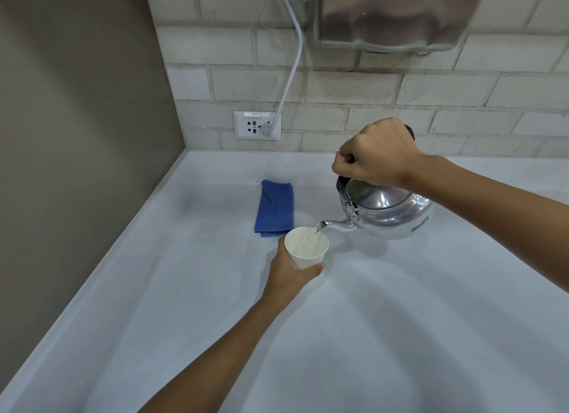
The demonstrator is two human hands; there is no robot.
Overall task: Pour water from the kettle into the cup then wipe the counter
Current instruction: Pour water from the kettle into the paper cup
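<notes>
A shiny metal kettle [388, 212] hangs tilted to the left above the white counter [400, 320]. My right hand [377, 154] grips its dark handle from above. The spout tip sits over the rim of a white paper cup [306, 247], and a thin stream of water runs into it. My left hand [291, 272] wraps around the cup's side and holds it just above the counter. A folded blue cloth [275, 207] lies flat on the counter just behind the cup.
A brick-tiled wall stands at the back with a white socket plate [257, 125] and a white cable [292, 58] plugged in. A metal appliance [397, 12] hangs on the wall above. A plain grey wall [77, 135] closes the left side.
</notes>
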